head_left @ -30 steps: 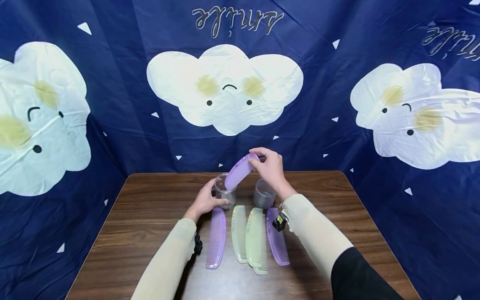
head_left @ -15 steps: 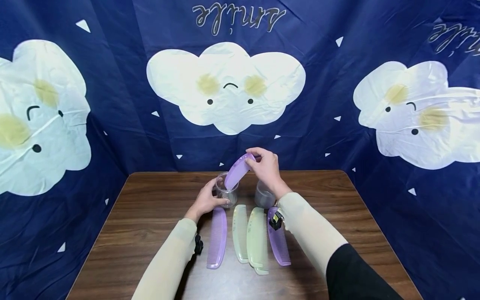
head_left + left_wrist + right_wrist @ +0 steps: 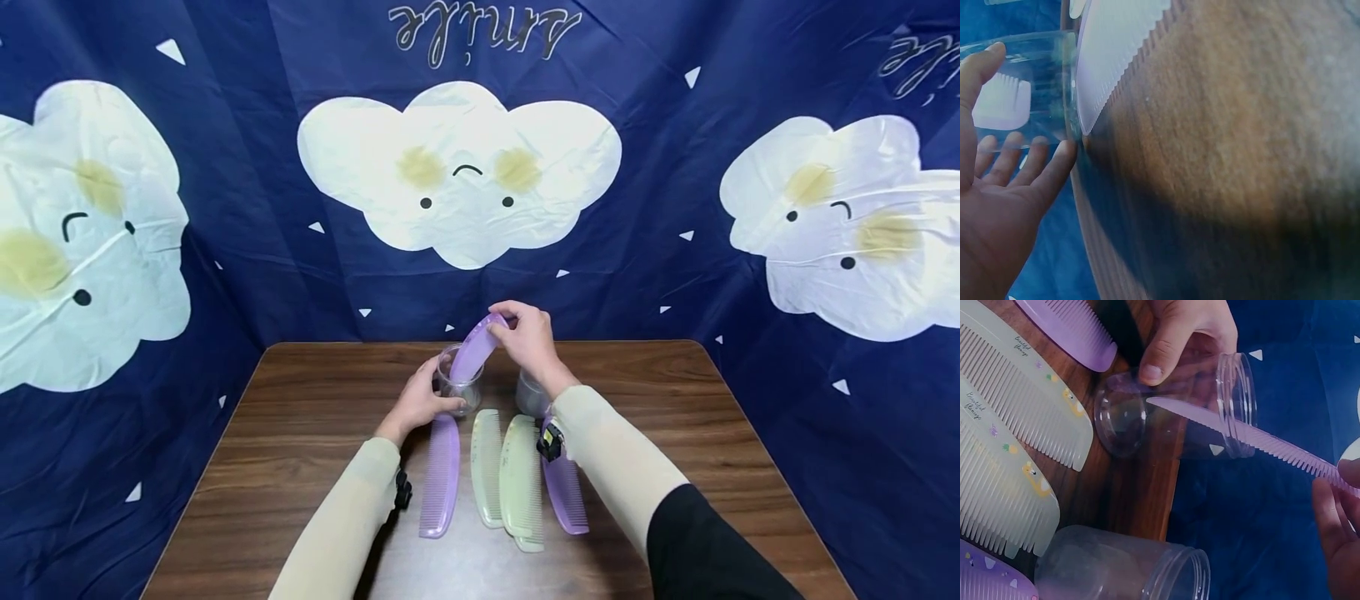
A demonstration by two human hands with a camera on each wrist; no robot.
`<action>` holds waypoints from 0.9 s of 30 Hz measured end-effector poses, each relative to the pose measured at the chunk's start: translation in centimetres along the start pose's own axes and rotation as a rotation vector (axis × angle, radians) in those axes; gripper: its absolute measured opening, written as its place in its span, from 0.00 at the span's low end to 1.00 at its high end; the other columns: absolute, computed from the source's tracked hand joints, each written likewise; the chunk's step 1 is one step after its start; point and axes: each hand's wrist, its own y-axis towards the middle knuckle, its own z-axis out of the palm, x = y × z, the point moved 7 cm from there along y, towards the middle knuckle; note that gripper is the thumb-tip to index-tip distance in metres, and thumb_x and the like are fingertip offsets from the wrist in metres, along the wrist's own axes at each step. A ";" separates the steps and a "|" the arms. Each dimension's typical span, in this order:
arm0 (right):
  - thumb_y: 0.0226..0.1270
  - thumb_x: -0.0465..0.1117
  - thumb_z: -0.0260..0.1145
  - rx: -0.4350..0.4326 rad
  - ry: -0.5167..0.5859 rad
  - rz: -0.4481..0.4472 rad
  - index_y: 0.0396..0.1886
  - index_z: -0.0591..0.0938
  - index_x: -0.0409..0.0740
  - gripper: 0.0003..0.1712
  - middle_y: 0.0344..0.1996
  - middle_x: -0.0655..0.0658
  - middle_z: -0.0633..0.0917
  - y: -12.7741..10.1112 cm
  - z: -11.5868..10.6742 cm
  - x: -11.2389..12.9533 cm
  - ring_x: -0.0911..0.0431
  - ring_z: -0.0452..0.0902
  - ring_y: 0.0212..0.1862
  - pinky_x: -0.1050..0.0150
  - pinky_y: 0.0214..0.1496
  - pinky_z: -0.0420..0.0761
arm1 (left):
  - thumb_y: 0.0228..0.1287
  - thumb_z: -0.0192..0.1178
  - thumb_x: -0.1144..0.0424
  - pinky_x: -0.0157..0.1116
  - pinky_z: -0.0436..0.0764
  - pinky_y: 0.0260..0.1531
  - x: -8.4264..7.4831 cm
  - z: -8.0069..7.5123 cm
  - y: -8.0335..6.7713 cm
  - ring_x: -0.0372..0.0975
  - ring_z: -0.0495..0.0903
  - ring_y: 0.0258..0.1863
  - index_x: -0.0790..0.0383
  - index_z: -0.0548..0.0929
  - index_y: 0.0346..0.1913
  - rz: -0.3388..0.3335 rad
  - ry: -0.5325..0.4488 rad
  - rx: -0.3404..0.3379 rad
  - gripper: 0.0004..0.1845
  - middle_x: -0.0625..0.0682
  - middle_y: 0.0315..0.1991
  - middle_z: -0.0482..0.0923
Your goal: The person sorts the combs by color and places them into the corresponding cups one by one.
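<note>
My left hand (image 3: 422,402) grips a clear plastic jar (image 3: 467,398), its thumb across the front and its fingers along the far side. A purple comb (image 3: 472,352) slants down through the jar's mouth. My right hand (image 3: 529,340) pinches the comb's upper end between thumb and fingers. In the right wrist view the comb's lower end (image 3: 1179,411) shows inside the jar, short of its base, teeth facing that camera's lower side. The left wrist view shows the comb's toothed tip (image 3: 1007,106) through the jar wall.
A second clear jar (image 3: 531,397) stands on the wooden table (image 3: 300,433), partly behind my right wrist. In front lie a purple comb (image 3: 440,479), a pale green comb (image 3: 486,467), overlapping pale green combs (image 3: 517,479) and another purple comb (image 3: 566,496). A dark blue curtain (image 3: 247,275) hangs behind.
My right hand has moved slightly left and down, and the purple comb sits deeper in the jar. My left hand keeps its hold; the head view has shifted a little.
</note>
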 end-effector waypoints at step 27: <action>0.63 0.36 0.74 0.099 -0.133 -0.010 0.49 0.90 0.46 0.14 0.43 0.46 0.91 0.6 2.7 -0.1 0.54 0.84 0.35 0.60 0.41 0.85 | 0.48 0.82 0.66 0.48 0.81 0.62 0.6 0.3 0.2 0.52 0.71 0.70 0.57 0.65 0.77 -0.042 -0.068 0.018 0.52 0.58 0.72 0.69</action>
